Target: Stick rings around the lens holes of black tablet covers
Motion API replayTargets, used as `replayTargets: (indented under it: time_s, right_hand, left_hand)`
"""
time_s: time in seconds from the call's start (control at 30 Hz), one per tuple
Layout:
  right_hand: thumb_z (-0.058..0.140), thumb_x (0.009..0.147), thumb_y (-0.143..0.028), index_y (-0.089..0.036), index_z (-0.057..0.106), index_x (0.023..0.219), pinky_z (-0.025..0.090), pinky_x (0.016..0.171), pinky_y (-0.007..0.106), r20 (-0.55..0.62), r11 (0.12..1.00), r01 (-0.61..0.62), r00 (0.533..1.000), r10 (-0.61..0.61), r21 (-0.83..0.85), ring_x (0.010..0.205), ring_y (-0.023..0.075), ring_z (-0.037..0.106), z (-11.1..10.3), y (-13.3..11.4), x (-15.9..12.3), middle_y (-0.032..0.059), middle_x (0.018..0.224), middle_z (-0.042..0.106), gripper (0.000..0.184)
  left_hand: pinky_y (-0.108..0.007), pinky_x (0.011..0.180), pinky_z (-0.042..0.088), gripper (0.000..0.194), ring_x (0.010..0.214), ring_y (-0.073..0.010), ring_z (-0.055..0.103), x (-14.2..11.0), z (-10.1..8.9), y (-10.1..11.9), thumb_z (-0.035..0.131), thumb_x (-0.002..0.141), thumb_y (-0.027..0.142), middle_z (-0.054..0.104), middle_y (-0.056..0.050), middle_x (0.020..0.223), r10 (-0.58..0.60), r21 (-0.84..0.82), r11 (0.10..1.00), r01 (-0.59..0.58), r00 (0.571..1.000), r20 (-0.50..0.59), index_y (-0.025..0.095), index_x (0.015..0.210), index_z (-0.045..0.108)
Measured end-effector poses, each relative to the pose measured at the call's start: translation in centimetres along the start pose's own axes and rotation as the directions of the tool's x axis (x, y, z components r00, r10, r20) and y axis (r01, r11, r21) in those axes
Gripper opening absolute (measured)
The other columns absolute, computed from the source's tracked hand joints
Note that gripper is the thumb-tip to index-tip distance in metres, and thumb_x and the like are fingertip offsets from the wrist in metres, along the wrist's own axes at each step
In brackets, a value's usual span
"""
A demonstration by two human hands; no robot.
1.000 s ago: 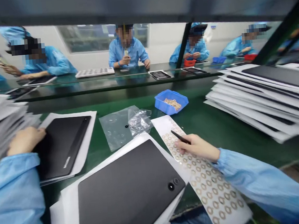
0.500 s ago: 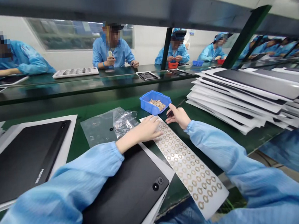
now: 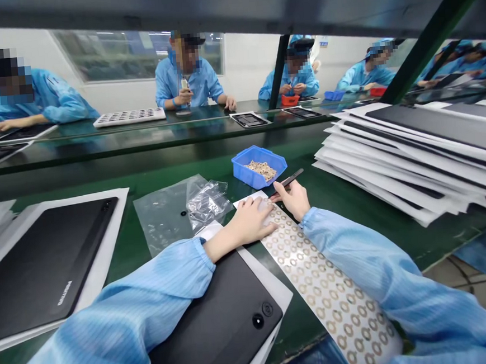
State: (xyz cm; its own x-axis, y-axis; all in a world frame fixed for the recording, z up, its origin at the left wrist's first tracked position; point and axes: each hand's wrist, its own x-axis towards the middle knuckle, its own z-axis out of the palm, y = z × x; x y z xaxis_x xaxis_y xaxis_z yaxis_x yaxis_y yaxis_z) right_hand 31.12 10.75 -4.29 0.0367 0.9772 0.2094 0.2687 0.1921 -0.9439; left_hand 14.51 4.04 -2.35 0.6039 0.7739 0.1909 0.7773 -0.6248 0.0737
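My left hand (image 3: 250, 222) lies on the upper end of a long white sheet (image 3: 318, 277) covered with rows of small ring-shaped stickers. Its fingers are spread and press the sheet down. Dark tweezers (image 3: 290, 180) are gripped in my right hand (image 3: 295, 199), whose fingers are at the sheet's upper right edge. The tweezers' tips are hidden by the fingers. Under my left forearm is a black tablet back cover (image 3: 219, 313) with a round camera hole, on white paper. The sheet's lower end hangs past the table edge.
A blue bin (image 3: 251, 177) of small tan pieces stands beyond my hands. Clear plastic bags (image 3: 165, 210) lie left of it. Another black cover (image 3: 42, 259) rests at the left, and a tall stack of covers and paper (image 3: 377, 171) at the right. Co-workers sit opposite.
The camera view has shifted slightly. My right hand has turned, so the tweezers now point up to the right more visibly. My left hand stays on the sheet.
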Motion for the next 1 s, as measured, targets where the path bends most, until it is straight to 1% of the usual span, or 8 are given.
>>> replayTargets:
  time_s: [0.3, 0.4, 0.5, 0.6, 0.73, 0.83, 0.9, 1.0]
  right_hand:
    - [0.064, 0.075, -0.049, -0.021, 0.051, 0.079, 0.056, 0.068, 0.038, -0.002, 0.997, 0.008, 1.000, -0.008, -0.082, 0.070, 0.0253, 0.069, 0.0, 0.0, 0.3, 0.0072, 0.066, 0.067, 0.032]
    - [0.062, 0.076, -0.052, -0.021, 0.049, 0.077, 0.056, 0.065, 0.037, 0.004, 1.000, 0.013, 1.000, -0.012, -0.029, 0.066, 0.0229, 0.068, -0.1, -1.6, -0.2, 0.0056, 0.065, 0.065, 0.034]
    - [0.062, 0.075, -0.055, -0.021, 0.048, 0.076, 0.056, 0.062, 0.034, 0.038, 0.999, 0.032, 0.999, -0.034, 0.039, 0.063, 0.0195, 0.066, -0.8, -4.9, -2.4, 0.0030, 0.065, 0.063, 0.037]
    - [0.069, 0.072, -0.053, -0.019, 0.052, 0.072, 0.054, 0.055, 0.031, 0.263, 0.994, 0.060, 0.961, -0.083, 0.095, 0.052, 0.0160, 0.062, -1.6, -8.5, -6.6, 0.0017, 0.058, 0.062, 0.038]
    - [0.067, 0.072, -0.055, -0.018, 0.049, 0.074, 0.053, 0.045, 0.028, 0.576, 0.971, -0.230, 0.803, 0.153, 0.061, 0.045, 0.0156, 0.062, -1.4, -9.9, -13.1, 0.0002, 0.052, 0.062, 0.041]
    - [0.063, 0.076, -0.056, -0.019, 0.045, 0.078, 0.052, 0.043, 0.025, 0.625, 0.918, -0.388, 0.737, 0.257, 0.079, 0.042, 0.0135, 0.061, -0.7, -8.1, -16.1, -0.0023, 0.049, 0.061, 0.041]
    - [0.060, 0.078, -0.055, -0.019, 0.043, 0.078, 0.050, 0.040, 0.023, 0.625, 0.901, -0.419, 0.736, 0.261, 0.117, 0.039, 0.0122, 0.059, -0.4, -6.7, -16.8, -0.0036, 0.047, 0.060, 0.040]
    - [0.060, 0.079, -0.053, -0.020, 0.042, 0.078, 0.049, 0.038, 0.022, 0.612, 0.886, -0.424, 0.756, 0.233, 0.186, 0.037, 0.0116, 0.058, -0.3, -5.4, -16.9, -0.0047, 0.047, 0.059, 0.038]
  left_hand:
    - [-0.048, 0.091, 0.036, 0.050, 0.109, -0.0322, 0.044, 0.0, 0.0, -0.1, 0.044, 0.089, 0.052, 0.050, -0.015, 0.120, 0.015, 0.005, 1.000, -0.015, 1.000, -0.005, 0.020, 0.127, 0.049]
    - [-0.049, 0.091, 0.036, 0.051, 0.111, -0.0326, 0.044, 0.1, 0.2, -0.3, 0.042, 0.090, 0.052, 0.048, -0.015, 0.123, 0.010, 0.014, 1.000, -0.010, 1.000, -0.003, 0.021, 0.130, 0.047]
    - [-0.050, 0.092, 0.035, 0.051, 0.113, -0.0349, 0.042, 0.6, 0.5, -0.5, 0.041, 0.091, 0.051, 0.047, -0.016, 0.127, -0.036, 0.019, 0.999, 0.036, 0.999, -0.007, 0.019, 0.130, 0.048]
    - [-0.051, 0.096, 0.032, 0.048, 0.118, -0.0360, 0.040, 1.2, 0.7, -0.8, 0.041, 0.093, 0.044, 0.046, -0.020, 0.128, -0.086, 0.008, 0.996, 0.086, 0.996, -0.019, 0.012, 0.127, 0.050]
    - [-0.050, 0.099, 0.031, 0.041, 0.121, -0.0349, 0.038, 1.1, -0.8, -1.1, 0.045, 0.092, 0.033, 0.047, -0.020, 0.127, -0.080, -0.038, 0.996, 0.079, 0.997, -0.023, 0.006, 0.122, 0.051]
    - [-0.044, 0.099, 0.035, 0.030, 0.117, -0.0300, 0.043, -1.9, -3.3, -0.5, 0.042, 0.093, 0.025, 0.052, -0.016, 0.122, -0.024, -0.073, 0.997, 0.022, 1.000, -0.017, 0.008, 0.110, 0.059]
    - [-0.038, 0.098, 0.039, 0.028, 0.111, -0.0239, 0.049, -5.5, -4.8, 0.6, 0.038, 0.095, 0.024, 0.057, -0.011, 0.115, 0.017, -0.127, 0.992, -0.020, 1.000, -0.026, 0.013, 0.108, 0.060]
    - [-0.032, 0.094, 0.045, 0.027, 0.108, -0.0192, 0.052, -11.7, -5.9, 3.2, 0.036, 0.096, 0.026, 0.058, -0.007, 0.113, 0.011, -0.363, 0.931, -0.035, 0.998, -0.068, 0.019, 0.111, 0.057]
